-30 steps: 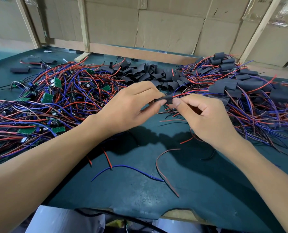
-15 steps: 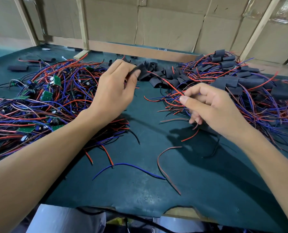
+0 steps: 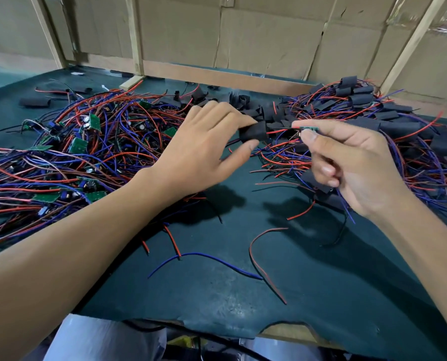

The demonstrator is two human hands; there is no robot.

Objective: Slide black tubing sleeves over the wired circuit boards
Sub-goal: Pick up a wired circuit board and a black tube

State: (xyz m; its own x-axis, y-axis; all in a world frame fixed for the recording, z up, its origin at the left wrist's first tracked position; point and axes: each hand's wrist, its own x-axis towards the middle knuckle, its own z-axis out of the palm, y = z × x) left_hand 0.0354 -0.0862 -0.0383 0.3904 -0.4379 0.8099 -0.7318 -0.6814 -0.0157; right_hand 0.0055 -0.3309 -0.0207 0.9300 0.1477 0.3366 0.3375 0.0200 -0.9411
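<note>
My left hand (image 3: pixel 204 147) pinches a black tubing sleeve (image 3: pixel 252 131) between thumb and fingers above the table's middle. My right hand (image 3: pixel 347 162) pinches a small green wired circuit board (image 3: pixel 309 129) at its fingertips, with red and blue wires trailing down past the palm. A short gap lies between the sleeve and the board, and a red wire spans it. A heap of bare wired boards (image 3: pixel 81 144) lies at the left. Loose black sleeves (image 3: pixel 243 100) are piled at the back middle. Sleeved boards (image 3: pixel 368 110) lie heaped at the right.
The dark green table mat (image 3: pixel 217 295) has a torn front edge. Loose red and blue wire offcuts (image 3: pixel 259 254) lie on it near me. A wooden rail and cardboard wall (image 3: pixel 243 48) close off the back. Flat black sleeves (image 3: pixel 34 101) lie far left.
My left hand came back from the sleeve pile with a black sleeve and moved right toward my right hand. My right hand lifted and now shows the board at its fingertips.
</note>
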